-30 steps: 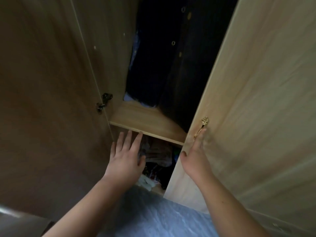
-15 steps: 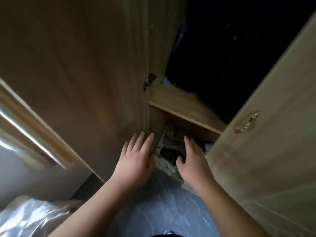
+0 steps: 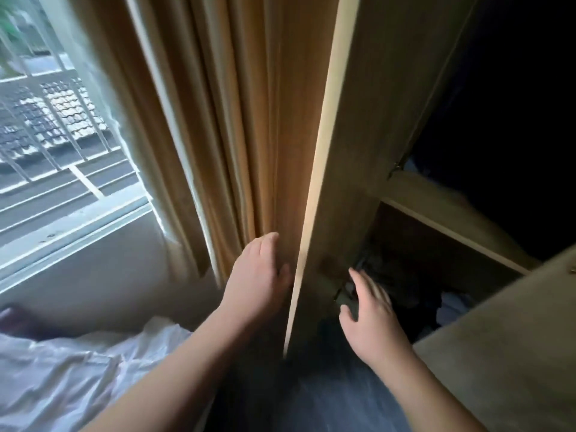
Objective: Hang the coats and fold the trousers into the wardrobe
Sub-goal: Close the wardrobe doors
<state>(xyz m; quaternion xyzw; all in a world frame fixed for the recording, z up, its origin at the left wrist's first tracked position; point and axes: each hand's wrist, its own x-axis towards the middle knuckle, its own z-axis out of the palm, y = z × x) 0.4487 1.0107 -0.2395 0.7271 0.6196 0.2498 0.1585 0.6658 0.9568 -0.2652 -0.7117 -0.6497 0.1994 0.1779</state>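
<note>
Wardrobe (image 3: 442, 219) open; left hand (image 3: 260, 272) flat against left door's (image 3: 314, 169) outer face, right hand (image 3: 371, 304) spread, empty, near lower compartment clothes (image 3: 402, 285).

A wooden wardrobe shelf (image 3: 436, 201) ran across the cabinet, with dark hanging garments (image 3: 505, 120) reaching down to it. Beneath it, the lower compartment (image 3: 442, 251) held a dim jumble of clothes (image 3: 405, 288), too dark to sort. A bed (image 3: 56, 369) lay lower left, under rumpled white bedding.
</note>
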